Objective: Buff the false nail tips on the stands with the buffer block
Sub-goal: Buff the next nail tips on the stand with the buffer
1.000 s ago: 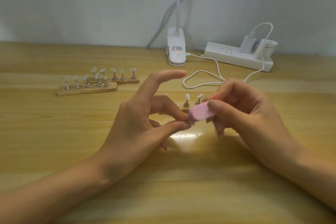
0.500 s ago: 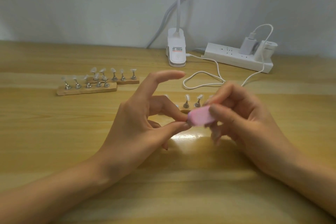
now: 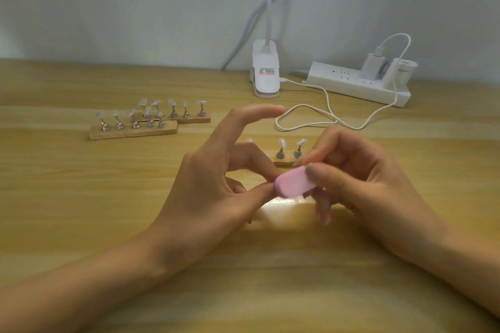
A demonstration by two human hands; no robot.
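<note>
Buffer (image 3: 295, 183), a pink block with a purple edge, is gripped by the right hand (image 3: 365, 186): the thumb lies across its top and the curled fingers (image 3: 323, 205) close beneath it, blurred. Its left end meets the left hand (image 3: 211, 192), whose thumb and one bent finger come together just at that end. What lies between those fingertips is covered by the buffer, so I cannot tell whether they pinch anything. The left forefinger (image 3: 251, 116) arches up and forward, apart from the rest. Right below the fingers a bright patch of glare lies on the wooden counter (image 3: 81, 197). Just behind the fingers, between both hands, is the near stand (image 3: 284, 163), a wooden strip with metal pegs. Two pegs show, each topped by a clear tip (image 3: 282, 141), and a third tip peeps out behind the left hand's bent finger. The rest of the strip is hidden by the hands. Farther off, left of and behind the left hand, the front stand (image 3: 132, 132) and the back stand (image 3: 189, 119) lie one behind the other, touching or nearly so, each with five pegs and clear tips. Behind the forefinger a white cable (image 3: 305, 107) loops on the counter, one end running to a white lamp clamp (image 3: 266, 73), the other toward a charger (image 3: 373, 66) plugged into a white power strip (image 3: 351, 86), which lies behind the right hand by the wall (image 3: 135, 8).
</note>
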